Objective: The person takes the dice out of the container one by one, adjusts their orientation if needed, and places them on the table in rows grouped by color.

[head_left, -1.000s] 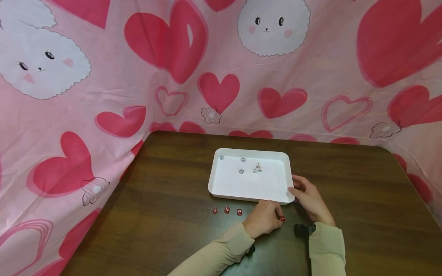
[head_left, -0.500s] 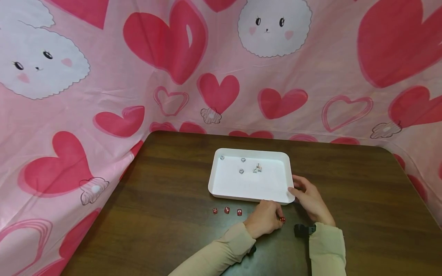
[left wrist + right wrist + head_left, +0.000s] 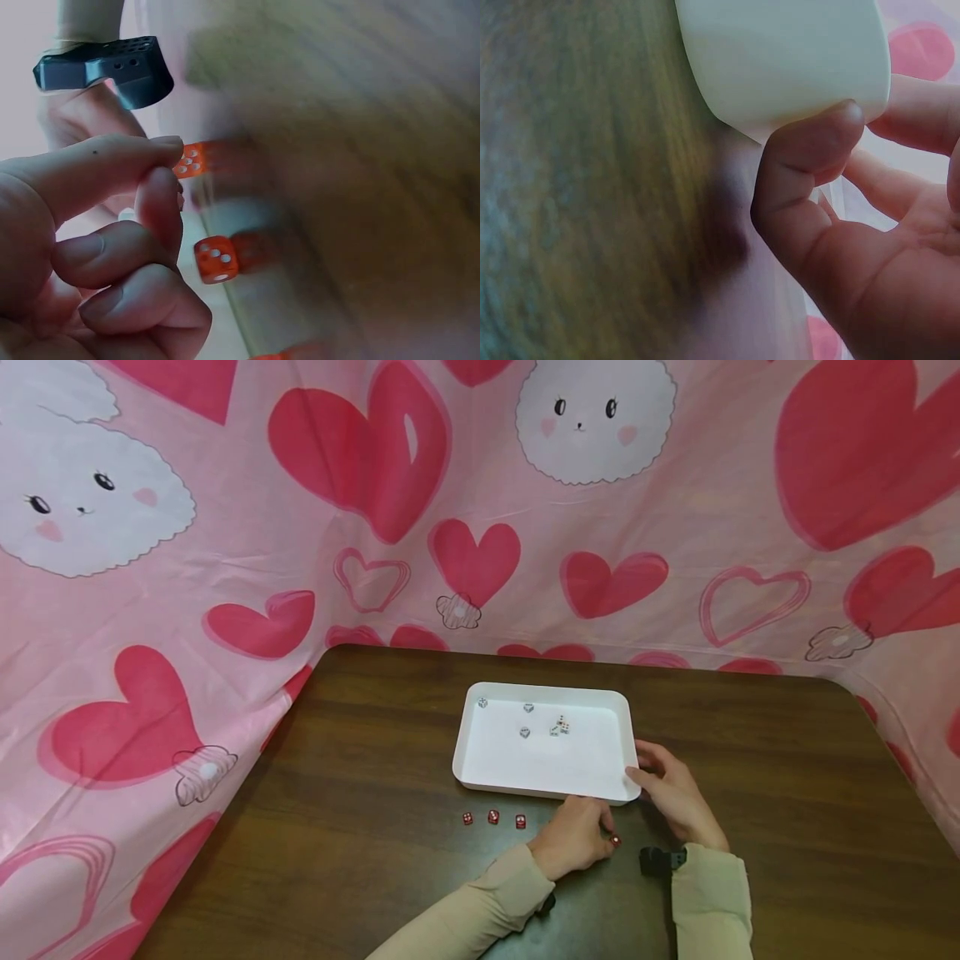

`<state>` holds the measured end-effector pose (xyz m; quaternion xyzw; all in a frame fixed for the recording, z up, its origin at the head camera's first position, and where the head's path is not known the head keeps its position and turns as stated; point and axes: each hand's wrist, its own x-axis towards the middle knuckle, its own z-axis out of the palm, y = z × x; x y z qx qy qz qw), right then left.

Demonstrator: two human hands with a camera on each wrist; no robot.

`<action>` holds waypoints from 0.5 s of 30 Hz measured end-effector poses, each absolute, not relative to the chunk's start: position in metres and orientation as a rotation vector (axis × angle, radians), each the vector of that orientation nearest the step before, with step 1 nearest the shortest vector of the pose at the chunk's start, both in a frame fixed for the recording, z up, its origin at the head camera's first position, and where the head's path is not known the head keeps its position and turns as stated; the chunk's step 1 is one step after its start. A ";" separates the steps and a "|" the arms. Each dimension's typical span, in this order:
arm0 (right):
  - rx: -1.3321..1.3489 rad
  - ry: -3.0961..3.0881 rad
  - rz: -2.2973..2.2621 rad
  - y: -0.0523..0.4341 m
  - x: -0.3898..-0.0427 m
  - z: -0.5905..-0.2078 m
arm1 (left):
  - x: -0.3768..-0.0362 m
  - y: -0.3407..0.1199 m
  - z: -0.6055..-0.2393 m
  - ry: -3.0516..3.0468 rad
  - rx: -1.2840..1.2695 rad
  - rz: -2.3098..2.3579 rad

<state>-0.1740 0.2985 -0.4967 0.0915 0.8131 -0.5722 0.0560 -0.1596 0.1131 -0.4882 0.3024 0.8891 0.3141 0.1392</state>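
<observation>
My left hand (image 3: 573,837) is low over the table, just in front of the white tray. Between thumb and index finger it pinches a red die (image 3: 191,160), whose white pips show in the left wrist view; the other fingers are curled. My right hand (image 3: 678,797) grips the tray (image 3: 510,782) at its near right corner, the thumb (image 3: 821,135) against the wall and fingers behind. Left of the left hand, three red dice (image 3: 492,817) stand in a loose row on the table. In the left wrist view another red die (image 3: 216,259) appears beyond the fingers.
Inside the tray lie several small dice: clear grey ones (image 3: 524,732) to the left and middle, and a tight cluster of whitish ones (image 3: 559,726) to the right. The dark wooden table (image 3: 360,735) ends at a pink heart-print cloth (image 3: 495,635) behind.
The red die at my left fingertips has turned a little and shifted slightly toward me. My right hand and the tray stay where they were.
</observation>
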 end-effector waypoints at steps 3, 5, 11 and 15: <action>0.273 2.467 -1.739 0.298 -0.174 -0.497 | -0.159 0.112 -0.485 2.566 0.870 0.911; 0.271 2.471 -1.732 0.298 -0.174 -0.496 | -0.160 0.110 -0.481 2.569 0.879 0.922; 0.261 2.479 -1.733 0.298 -0.174 -0.496 | -0.164 0.097 -0.468 2.478 0.795 1.126; 0.265 2.482 -1.735 0.297 -0.173 -0.497 | -0.170 0.084 -0.460 2.465 0.737 1.239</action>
